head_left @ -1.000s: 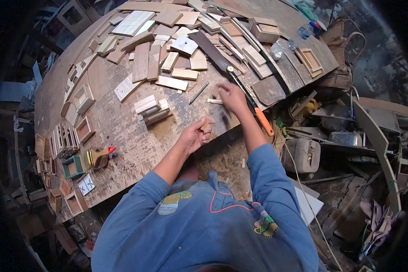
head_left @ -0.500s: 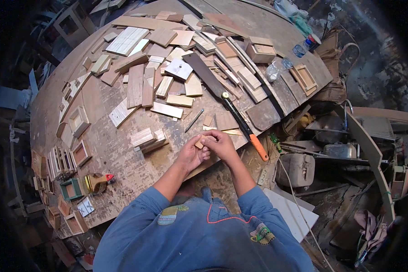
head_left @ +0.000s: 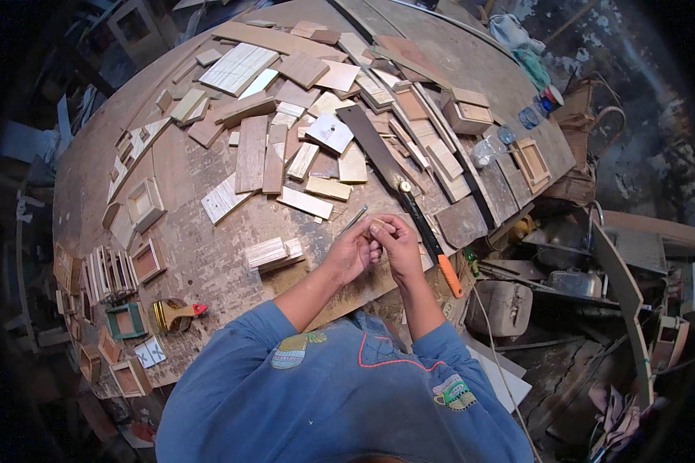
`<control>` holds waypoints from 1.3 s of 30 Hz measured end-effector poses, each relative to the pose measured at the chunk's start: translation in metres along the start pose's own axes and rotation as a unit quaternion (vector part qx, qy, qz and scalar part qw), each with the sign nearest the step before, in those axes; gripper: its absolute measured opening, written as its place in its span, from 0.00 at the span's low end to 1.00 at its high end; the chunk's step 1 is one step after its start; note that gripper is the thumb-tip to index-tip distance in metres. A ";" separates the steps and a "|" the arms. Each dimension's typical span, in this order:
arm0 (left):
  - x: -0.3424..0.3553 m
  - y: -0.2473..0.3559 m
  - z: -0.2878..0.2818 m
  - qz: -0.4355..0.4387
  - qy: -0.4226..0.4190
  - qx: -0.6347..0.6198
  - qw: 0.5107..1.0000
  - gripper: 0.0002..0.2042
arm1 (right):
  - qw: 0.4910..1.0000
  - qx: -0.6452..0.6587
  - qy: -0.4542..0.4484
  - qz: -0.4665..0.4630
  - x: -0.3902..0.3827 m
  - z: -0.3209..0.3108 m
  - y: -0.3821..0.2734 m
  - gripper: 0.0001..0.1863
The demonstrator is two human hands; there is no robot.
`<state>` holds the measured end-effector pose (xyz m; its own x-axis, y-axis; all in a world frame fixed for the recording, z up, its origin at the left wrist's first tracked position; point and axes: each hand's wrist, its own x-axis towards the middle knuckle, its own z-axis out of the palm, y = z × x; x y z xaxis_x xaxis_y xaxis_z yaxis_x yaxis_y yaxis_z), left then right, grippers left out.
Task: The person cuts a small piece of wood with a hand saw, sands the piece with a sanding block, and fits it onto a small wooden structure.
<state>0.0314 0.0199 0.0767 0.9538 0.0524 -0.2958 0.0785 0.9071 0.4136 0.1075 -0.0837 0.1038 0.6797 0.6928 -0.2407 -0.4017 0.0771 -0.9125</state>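
Bench (head_left: 208,266) edge nr L hand (head_left: 350,255), R hand (head_left: 398,251), saw (head_left: 419,221).

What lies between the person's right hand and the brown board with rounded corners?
In the head view, the black part of the orange-handled saw runs between the right hand and the brown board.

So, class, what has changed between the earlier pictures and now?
The right hand came left to meet the left hand, then both shifted forward. The small wood piece, first held by the left alone, now appears pinched between them. The saw and brush stay put.
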 end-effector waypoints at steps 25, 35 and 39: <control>0.164 0.162 -0.024 0.015 0.427 0.825 0.369 0.52 | 0.988 0.097 -0.024 0.117 0.089 -0.161 -0.069 0.13; 0.115 0.155 0.021 0.178 0.496 0.732 0.432 0.41 | 0.987 -0.145 -0.067 0.024 0.120 -0.177 -0.032 0.11; 0.090 0.085 0.010 0.308 0.200 0.218 0.904 0.28 | 0.916 -0.303 -0.122 -0.231 0.100 -0.114 -0.080 0.09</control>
<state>0.1265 0.0977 0.0935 0.6807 0.7180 -0.1454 -0.2420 0.4077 0.8804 0.2776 -0.1020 0.1152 0.5043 0.8318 0.2320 0.3604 0.0414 -0.9319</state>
